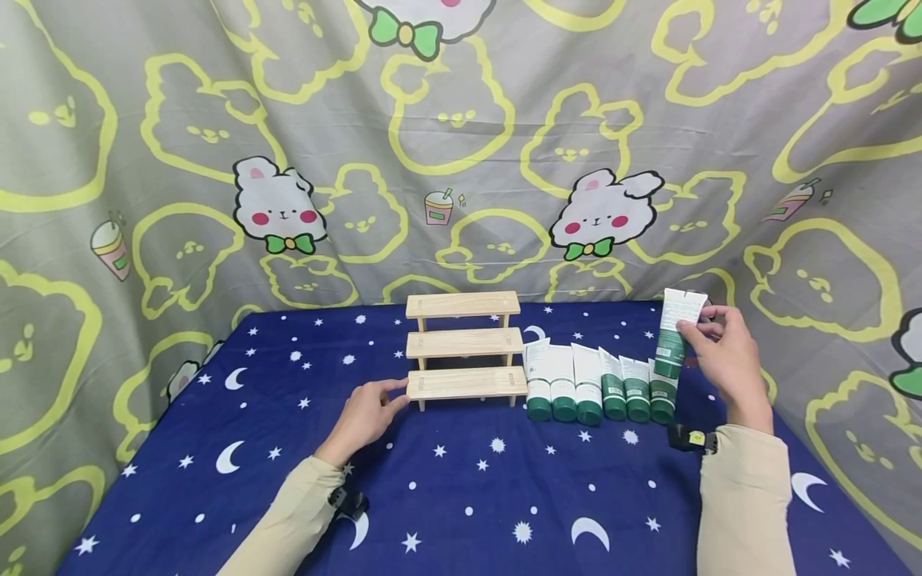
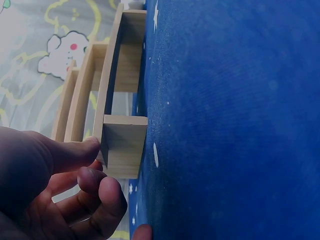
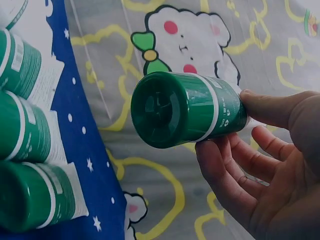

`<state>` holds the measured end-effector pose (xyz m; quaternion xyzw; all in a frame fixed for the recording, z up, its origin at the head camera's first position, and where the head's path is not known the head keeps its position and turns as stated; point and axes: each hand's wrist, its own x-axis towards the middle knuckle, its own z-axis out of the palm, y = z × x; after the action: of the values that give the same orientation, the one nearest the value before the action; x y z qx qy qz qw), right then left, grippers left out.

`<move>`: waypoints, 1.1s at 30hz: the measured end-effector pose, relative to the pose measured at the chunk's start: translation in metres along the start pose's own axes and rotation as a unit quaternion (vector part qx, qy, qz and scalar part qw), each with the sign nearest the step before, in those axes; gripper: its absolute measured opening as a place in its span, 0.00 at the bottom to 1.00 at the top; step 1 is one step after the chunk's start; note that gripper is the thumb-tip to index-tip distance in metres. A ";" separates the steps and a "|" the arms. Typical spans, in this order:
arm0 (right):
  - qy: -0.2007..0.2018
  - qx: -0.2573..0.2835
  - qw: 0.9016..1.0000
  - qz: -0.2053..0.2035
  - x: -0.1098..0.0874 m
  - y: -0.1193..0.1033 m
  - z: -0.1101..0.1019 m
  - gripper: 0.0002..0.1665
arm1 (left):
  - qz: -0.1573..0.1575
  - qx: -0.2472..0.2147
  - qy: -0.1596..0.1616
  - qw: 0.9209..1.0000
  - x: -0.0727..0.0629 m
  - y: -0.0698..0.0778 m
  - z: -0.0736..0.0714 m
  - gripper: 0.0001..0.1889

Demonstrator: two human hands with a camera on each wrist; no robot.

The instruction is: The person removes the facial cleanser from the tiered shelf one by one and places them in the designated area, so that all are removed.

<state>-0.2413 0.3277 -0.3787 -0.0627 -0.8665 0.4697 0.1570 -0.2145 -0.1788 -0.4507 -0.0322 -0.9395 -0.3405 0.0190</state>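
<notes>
A small three-step wooden display stand (image 1: 464, 344) stands on the dark blue cloth. My left hand (image 1: 363, 416) pinches the left end of its lowest step, thumb on one face and fingers curled beneath, as the left wrist view shows on the stand (image 2: 117, 85). My right hand (image 1: 729, 360) holds up a white and green squeeze tube (image 1: 670, 348), cap down, gripped near its upper part between thumb and fingers. In the right wrist view the tube's green cap (image 3: 159, 111) faces the camera. Below it, a row of similar tubes (image 1: 564, 384) stands upright on their caps.
The tube row runs from the stand's right end toward my right hand, the left ones whiter, the right ones greener. Behind everything hangs a grey curtain (image 1: 461, 240) with cartoon prints. The star-and-moon cloth (image 1: 446, 512) covers the table up to that curtain.
</notes>
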 end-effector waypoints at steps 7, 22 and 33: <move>0.005 -0.007 1.000 0.021 -0.001 0.015 -0.006 0.33 | 0.002 -0.001 0.000 1.000 0.000 0.000 0.000 0.19; -0.014 -0.022 0.998 0.061 0.001 0.043 -0.011 0.37 | -0.004 -0.002 -0.002 1.000 0.000 0.001 0.000 0.19; -0.063 -0.022 0.992 0.112 0.003 0.062 -0.012 0.39 | -0.002 -0.002 -0.002 1.000 -0.001 0.000 0.000 0.19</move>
<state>-0.2425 0.3725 -0.4239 -0.1327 -0.8723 0.4683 0.0471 -0.2140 -0.1792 -0.4508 -0.0312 -0.9390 -0.3422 0.0169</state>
